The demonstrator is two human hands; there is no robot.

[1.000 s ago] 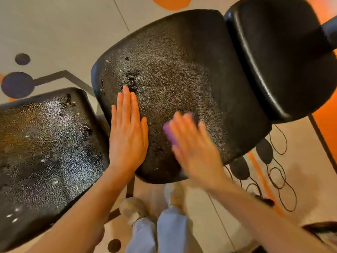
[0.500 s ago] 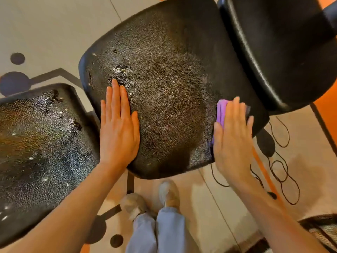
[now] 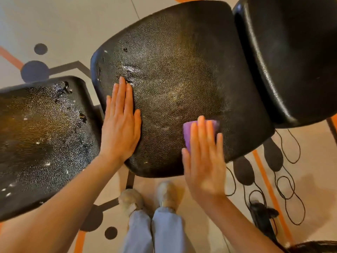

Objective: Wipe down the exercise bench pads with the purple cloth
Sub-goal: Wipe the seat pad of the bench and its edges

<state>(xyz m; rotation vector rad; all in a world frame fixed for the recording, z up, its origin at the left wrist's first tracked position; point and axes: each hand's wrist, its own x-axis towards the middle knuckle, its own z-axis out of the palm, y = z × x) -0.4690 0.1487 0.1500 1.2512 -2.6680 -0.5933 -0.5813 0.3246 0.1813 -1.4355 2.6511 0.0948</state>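
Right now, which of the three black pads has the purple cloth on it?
The middle pad, where the right hand presses the purple cloth flat. The left pad and right pad have no cloth.

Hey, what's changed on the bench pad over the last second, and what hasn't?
The right hand swept the purple cloth out to the middle pad's right edge, then back toward its centre. The left hand stayed flat on that pad's left side, and the pads look unmoved.
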